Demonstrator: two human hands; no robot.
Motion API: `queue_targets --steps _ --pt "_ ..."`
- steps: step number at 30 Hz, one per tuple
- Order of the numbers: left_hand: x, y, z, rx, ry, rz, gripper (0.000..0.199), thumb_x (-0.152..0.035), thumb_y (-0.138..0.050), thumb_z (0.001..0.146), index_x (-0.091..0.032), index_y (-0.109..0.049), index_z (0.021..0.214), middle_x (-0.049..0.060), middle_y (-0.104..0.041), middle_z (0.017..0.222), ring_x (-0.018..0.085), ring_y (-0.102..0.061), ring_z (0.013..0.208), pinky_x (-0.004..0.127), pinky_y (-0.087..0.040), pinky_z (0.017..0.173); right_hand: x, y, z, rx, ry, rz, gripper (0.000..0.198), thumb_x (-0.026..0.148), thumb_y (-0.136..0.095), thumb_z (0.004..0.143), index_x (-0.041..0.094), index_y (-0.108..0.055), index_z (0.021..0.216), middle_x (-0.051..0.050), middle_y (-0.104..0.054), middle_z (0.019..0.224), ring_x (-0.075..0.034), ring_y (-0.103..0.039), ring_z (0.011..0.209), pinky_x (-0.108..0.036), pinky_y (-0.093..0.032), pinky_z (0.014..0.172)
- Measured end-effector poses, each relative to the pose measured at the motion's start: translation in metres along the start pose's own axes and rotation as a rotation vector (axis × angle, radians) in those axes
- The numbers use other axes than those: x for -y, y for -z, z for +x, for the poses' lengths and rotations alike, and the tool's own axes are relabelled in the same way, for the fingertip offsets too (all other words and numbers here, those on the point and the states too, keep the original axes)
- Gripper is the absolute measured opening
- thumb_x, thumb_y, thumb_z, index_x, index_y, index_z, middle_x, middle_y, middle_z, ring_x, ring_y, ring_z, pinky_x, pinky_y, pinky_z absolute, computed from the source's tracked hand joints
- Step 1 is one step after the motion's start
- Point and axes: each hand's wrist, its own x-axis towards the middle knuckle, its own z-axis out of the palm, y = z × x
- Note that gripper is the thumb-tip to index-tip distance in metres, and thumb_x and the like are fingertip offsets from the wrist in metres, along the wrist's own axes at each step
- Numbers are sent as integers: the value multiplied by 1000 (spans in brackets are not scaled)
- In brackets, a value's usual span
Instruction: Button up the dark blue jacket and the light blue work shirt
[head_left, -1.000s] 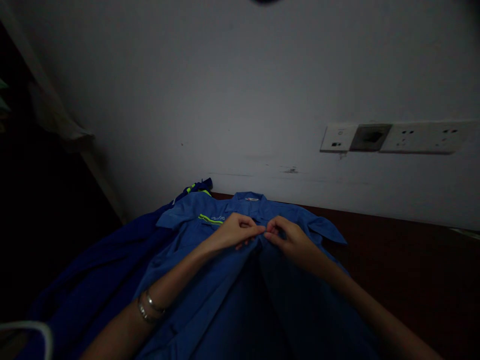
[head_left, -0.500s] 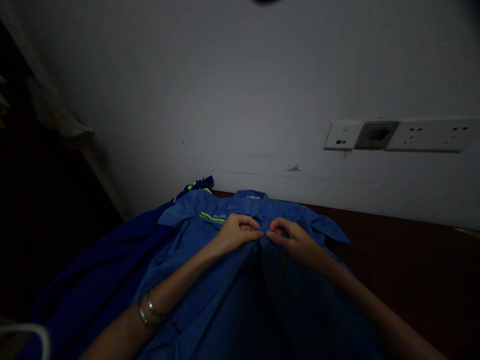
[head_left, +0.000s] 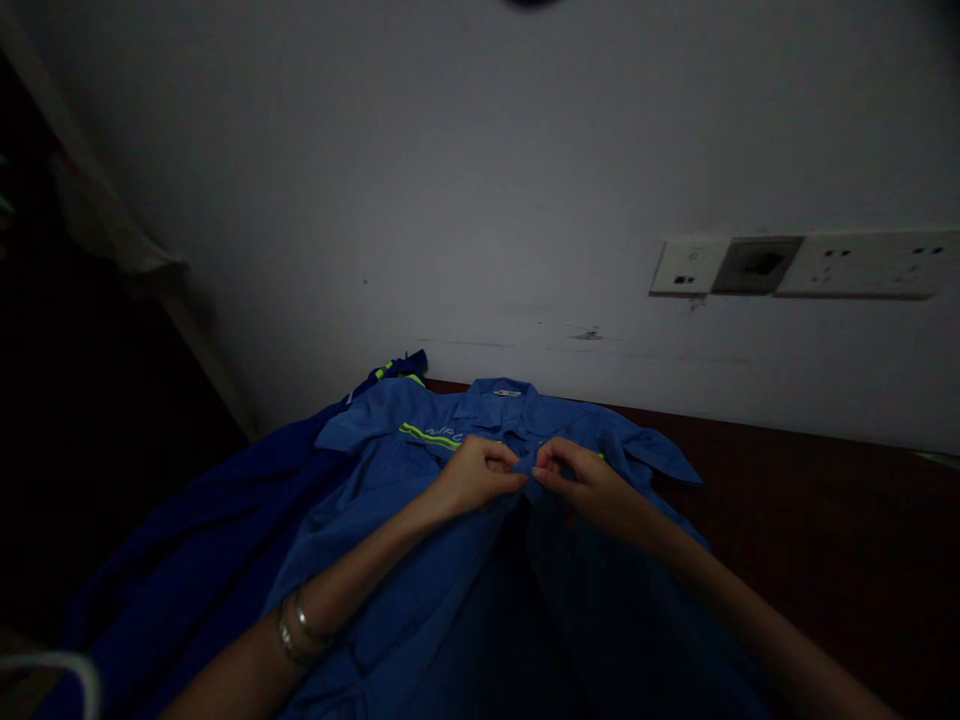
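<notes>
A blue short-sleeved work shirt (head_left: 390,570) with a collar, a yellow-green stripe and white lettering on the chest lies spread out, collar toward the wall. My left hand (head_left: 480,474) pinches the front edge of the shirt between thumb and fingers. Close beside it, my right hand (head_left: 581,482) pinches the same front opening from the other side. The cloth is lifted between the two hands, and below them the front falls apart into a dark gap. Any button at the fingertips is hidden. Two silvery bracelets (head_left: 294,628) circle my left wrist.
A darker blue garment (head_left: 210,540) with yellow-green trim lies along the left. The dark reddish-brown surface (head_left: 810,540) extends right, against a pale wall (head_left: 450,180). Sockets and a switch (head_left: 795,266) are set in the wall. A white cable (head_left: 67,660) curves at lower left.
Both hands have sunk slightly with the pinched cloth, staying close together. More of the chest lettering and stripe shows behind them.
</notes>
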Motion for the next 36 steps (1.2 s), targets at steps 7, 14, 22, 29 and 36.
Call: queue_targets --steps 7,14,22,29,36 --pt "-6 -1 -4 -2 28 -36 18 -26 -65 64 -10 -61 71 -9 -44 41 4 -36 30 17 -24 32 -1 0 1 10 18 4 14 32 -48 79 18 -49 78 -1 -43 70 -11 -46 60 -17 -42 37" --pt "-8 2 -6 62 51 -97 24 -33 -66 63 -11 -58 66 -9 -41 40 3 -34 30 16 -25 32 0 1 0 7 33 -42 13 30 -47 78 18 -51 77 0 -43 68 -11 -46 58 -16 -39 36" --pt "-9 10 -8 145 40 -123 22 -33 -65 64 -12 -56 61 -8 -41 39 3 -33 29 17 -22 32 1 -4 -1 -20 70 -83 11 27 -44 81 18 -49 77 0 -47 67 -11 -49 59 -20 -40 46" --pt "-8 15 -7 170 77 -163 21 -30 -65 63 -12 -56 58 -7 -42 42 2 -33 31 16 -23 32 3 -15 -5 -203 227 -348 8 19 -42 81 18 -49 77 -3 -53 74 -14 -50 67 -26 -38 61" --pt "-8 14 -6 84 21 -137 30 -40 -69 60 -12 -59 67 -8 -44 41 3 -35 31 17 -25 33 2 -18 -5 -302 268 -551 7 19 -42 82 19 -48 78 -3 -53 77 -14 -51 66 -26 -36 60"
